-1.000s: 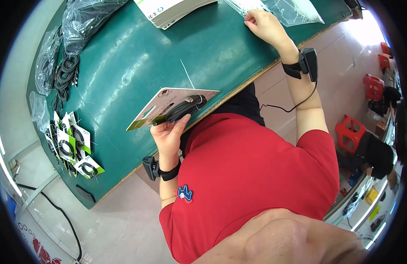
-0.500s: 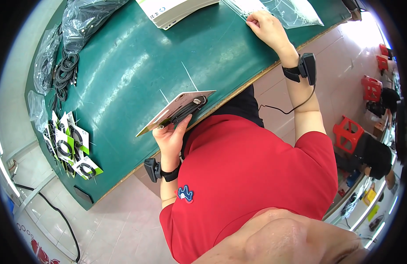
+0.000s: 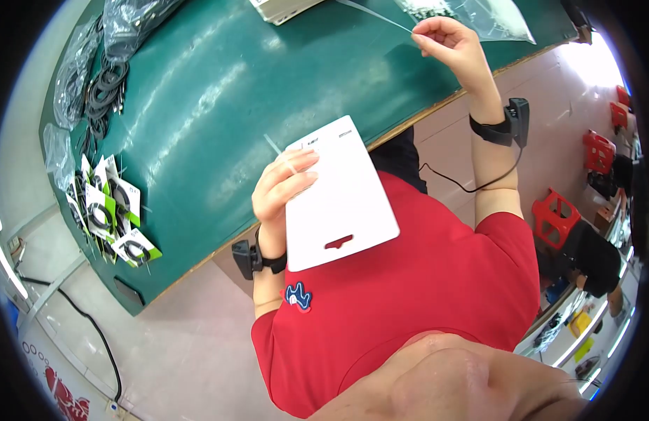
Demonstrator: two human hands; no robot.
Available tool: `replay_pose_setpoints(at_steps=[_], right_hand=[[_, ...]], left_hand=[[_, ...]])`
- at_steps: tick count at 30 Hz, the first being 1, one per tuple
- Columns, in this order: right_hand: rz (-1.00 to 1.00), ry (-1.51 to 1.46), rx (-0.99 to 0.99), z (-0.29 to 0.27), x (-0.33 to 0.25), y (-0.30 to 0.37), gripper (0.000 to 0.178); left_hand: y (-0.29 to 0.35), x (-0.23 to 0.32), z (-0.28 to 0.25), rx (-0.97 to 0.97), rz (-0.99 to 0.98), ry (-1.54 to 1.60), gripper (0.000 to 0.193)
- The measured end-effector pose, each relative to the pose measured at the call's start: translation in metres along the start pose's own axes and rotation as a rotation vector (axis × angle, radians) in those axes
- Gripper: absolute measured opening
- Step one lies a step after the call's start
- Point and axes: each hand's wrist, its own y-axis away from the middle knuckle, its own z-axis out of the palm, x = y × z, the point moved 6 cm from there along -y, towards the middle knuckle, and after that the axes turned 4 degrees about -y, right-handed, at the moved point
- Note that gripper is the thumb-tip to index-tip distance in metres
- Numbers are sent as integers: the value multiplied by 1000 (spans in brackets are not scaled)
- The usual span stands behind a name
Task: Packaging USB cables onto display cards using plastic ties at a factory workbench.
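My left hand point(image 3: 279, 186) grips a white hang card point(image 3: 349, 200) close to my red shirt. The card's plain back faces up, and its slotted hanging hole points toward me; whatever is on the other face is hidden. A thin pale cable tie point(image 3: 270, 143) sticks out past the card beside my left fingers. Over the table's far right part, my right hand point(image 3: 454, 48) pinches the end of another white cable tie point(image 3: 380, 17), which stretches off toward the upper left. A plastic bag of white cable ties point(image 3: 479, 17) lies just beyond this hand.
Carded black cables point(image 3: 117, 217) are heaped at the green table's point(image 3: 198, 168) left end. Behind them lie loose black cables point(image 3: 105, 98) and clear bags point(image 3: 128, 31). A card stack point(image 3: 286, 8) stands at the back. Red stools point(image 3: 554, 217) and a person are off to the right.
My left hand has turned the card over from its cable side to its white back. My right hand has drawn back from the cable ties, with one pinched in its fingers.
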Motion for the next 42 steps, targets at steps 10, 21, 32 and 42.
replay_pose_setpoints(at_steps=[10,21,32,42], right_hand=[[-68,-135,-544,95,-55,26,6],[-148,-424,-644,137,-78,41,10],[-190,-548,-513,129,-84,45,20],[233,-601,-234,126,-51,5,10]], left_hand=[[-5,7,16,-73,-61,-145,28],[-8,8,16,-40,29,-167,26],[-2,11,14,29,20,-218,29],[3,24,10,-41,102,-206,32]])
